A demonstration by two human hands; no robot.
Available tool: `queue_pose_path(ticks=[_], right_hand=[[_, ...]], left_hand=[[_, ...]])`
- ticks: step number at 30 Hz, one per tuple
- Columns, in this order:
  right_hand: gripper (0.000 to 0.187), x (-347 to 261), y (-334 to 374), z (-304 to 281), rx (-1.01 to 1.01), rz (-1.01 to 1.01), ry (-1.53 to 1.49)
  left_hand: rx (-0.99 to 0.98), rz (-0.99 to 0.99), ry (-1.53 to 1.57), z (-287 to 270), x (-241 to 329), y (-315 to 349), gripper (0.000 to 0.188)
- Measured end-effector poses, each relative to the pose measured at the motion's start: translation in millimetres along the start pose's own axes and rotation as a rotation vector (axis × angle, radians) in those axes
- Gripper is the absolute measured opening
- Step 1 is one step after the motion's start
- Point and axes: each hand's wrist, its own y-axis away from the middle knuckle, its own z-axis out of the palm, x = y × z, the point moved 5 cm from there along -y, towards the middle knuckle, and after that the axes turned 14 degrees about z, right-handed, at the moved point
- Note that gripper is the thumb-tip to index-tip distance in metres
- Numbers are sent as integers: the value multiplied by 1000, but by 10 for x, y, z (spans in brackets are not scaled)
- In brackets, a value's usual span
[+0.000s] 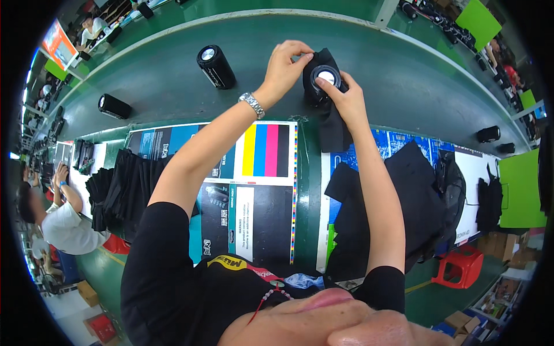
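Note:
Over the green conveyor belt, my right hand (pixel 351 99) grips a black cylindrical speaker (pixel 321 74), its round silver end facing up and the thumb at that end's rim. A soft black cloth piece (pixel 324 56), perhaps a bag, lies around the speaker's far side. My left hand (pixel 287 68), with a metal watch on the wrist, pinches the cloth's far left edge between thumb and fingers. A black strip of cloth (pixel 333 131) hangs from below the speaker toward the table edge. Whether it belongs to the same piece I cannot tell.
More black speakers stand or lie on the belt: one upright (pixel 216 67) and one lying (pixel 114 106) at left, others (pixel 489 134) at right. Black cloth piles (pixel 124 184) cover printed sheets (pixel 265 153) on the table. A red stool (pixel 459 268) and co-workers are around.

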Motion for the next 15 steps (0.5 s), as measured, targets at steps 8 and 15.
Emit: queue_pose_path(ticks=[8, 15], right_hand=[[59, 88, 53, -72, 77, -19, 63], [57, 235, -115, -202, 42, -17, 32]], left_hand=[[-634, -553, 309, 273, -99, -226, 33], [-518, -60, 215, 312, 169, -627, 21]])
